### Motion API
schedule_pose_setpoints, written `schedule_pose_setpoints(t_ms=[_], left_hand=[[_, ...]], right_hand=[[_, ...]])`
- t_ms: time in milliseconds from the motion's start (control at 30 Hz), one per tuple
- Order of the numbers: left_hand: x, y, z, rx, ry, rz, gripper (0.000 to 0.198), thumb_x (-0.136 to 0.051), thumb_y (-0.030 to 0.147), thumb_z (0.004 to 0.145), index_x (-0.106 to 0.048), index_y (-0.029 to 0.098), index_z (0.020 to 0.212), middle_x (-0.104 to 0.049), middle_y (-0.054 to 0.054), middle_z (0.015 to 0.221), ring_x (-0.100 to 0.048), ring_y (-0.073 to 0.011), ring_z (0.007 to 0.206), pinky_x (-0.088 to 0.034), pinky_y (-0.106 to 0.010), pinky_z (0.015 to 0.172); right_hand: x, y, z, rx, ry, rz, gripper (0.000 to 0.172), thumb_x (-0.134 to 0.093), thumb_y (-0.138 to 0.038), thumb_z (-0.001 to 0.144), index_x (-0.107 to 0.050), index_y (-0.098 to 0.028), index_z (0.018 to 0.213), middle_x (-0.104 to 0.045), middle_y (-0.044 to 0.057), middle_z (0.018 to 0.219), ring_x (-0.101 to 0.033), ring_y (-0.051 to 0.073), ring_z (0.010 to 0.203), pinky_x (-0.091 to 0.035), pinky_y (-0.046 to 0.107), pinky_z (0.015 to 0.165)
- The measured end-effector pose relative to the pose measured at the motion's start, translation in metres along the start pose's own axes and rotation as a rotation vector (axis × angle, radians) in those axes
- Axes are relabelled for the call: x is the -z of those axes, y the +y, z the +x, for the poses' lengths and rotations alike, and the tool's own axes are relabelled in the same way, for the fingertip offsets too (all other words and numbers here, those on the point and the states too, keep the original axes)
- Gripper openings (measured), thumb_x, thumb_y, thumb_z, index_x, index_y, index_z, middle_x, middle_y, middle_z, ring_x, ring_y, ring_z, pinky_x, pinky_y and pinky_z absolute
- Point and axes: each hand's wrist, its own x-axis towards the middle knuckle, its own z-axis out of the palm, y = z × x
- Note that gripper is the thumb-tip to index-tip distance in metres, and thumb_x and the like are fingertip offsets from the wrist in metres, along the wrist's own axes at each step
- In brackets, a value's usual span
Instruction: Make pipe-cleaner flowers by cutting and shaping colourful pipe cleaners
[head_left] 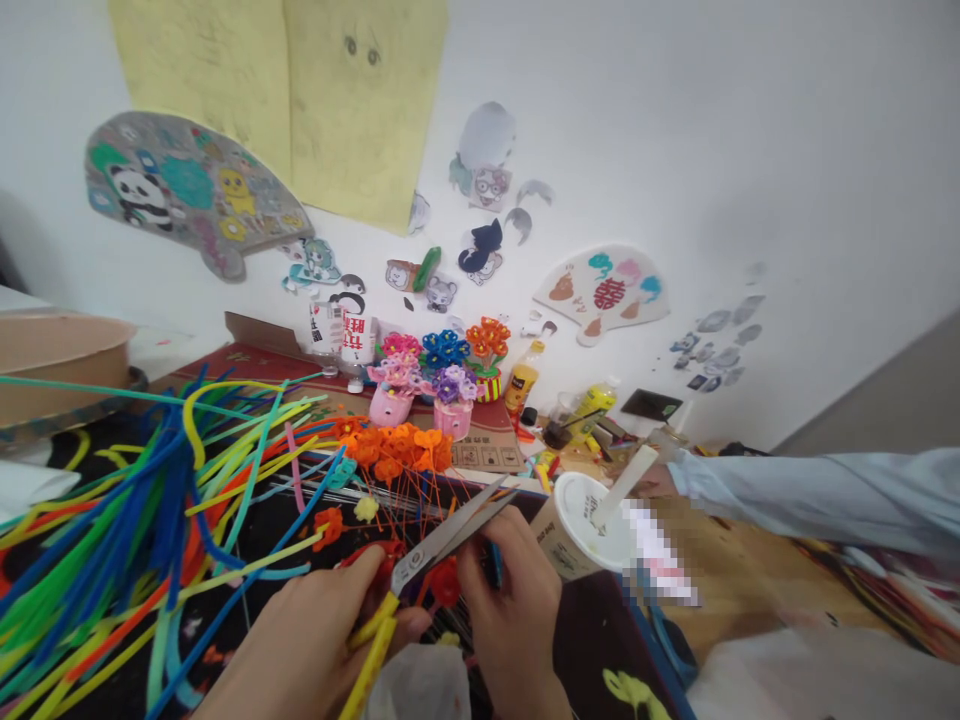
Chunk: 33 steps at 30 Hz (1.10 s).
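The left hand [322,620] has its fingers wrapped around the yellow handles of the scissors [421,557], whose blades point up toward two o'clock, parted a little at the tips. At four o'clock from those blades the right hand [514,600] curls its fingers inward; from here I can't tell what they grip. Measured from the scissors, a bunch of orange flowers [401,452] stands at eleven, a heap of colourful pipe cleaners [161,500] near nine, and a white-lidded cup [589,525] between two and three.
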Motion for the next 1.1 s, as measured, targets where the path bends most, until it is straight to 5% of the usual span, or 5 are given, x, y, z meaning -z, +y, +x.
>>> schedule_pose_setpoints(t_ms=[300, 400, 533, 1100], left_hand=[[0.002, -0.001, 0.001, 0.015, -0.017, 0.046, 0.023, -0.055, 0.045, 0.076, -0.064, 0.024, 0.073, -0.075, -0.004, 0.066, -0.066, -0.022, 0.054, -0.043, -0.026, 0.051], [-0.001, -0.012, 0.0, -0.017, 0.115, 0.019, 0.022, -0.056, 0.047, 0.074, -0.063, 0.026, 0.075, -0.073, -0.002, 0.067, -0.066, -0.0228, 0.058, -0.045, -0.028, 0.054], [-0.005, -0.025, -0.001, -0.09, 0.3, -0.134, 0.041, -0.05, 0.057, 0.079, -0.063, 0.026, 0.103, -0.075, -0.008, 0.095, -0.07, -0.0267, 0.081, -0.054, -0.033, 0.068], [0.019, 0.003, 0.004, -0.043, 0.037, -0.157, 0.028, -0.057, 0.051, 0.071, -0.066, 0.025, 0.074, -0.078, -0.006, 0.075, -0.071, -0.0268, 0.067, -0.054, -0.032, 0.061]], right_hand=[[0.0, 0.004, -0.002, -0.009, -0.005, 0.01, 0.02, -0.052, -0.005, 0.09, -0.063, -0.022, 0.088, -0.066, 0.001, 0.079, -0.063, 0.014, 0.068, -0.051, 0.021, 0.062], [0.0, 0.003, 0.0, -0.038, -0.003, 0.019, 0.019, -0.054, -0.005, 0.089, -0.064, -0.022, 0.092, -0.068, 0.002, 0.081, -0.064, 0.015, 0.07, -0.051, 0.022, 0.062], [0.0, 0.0, 0.001, -0.072, -0.006, 0.037, 0.016, -0.055, -0.007, 0.088, -0.061, -0.021, 0.083, -0.064, 0.001, 0.076, -0.062, 0.015, 0.069, -0.05, 0.021, 0.063], [0.001, 0.003, -0.001, -0.046, -0.178, 0.161, 0.018, -0.053, -0.007, 0.087, -0.063, -0.022, 0.086, -0.065, 0.001, 0.082, -0.063, 0.015, 0.076, -0.05, 0.023, 0.067]])
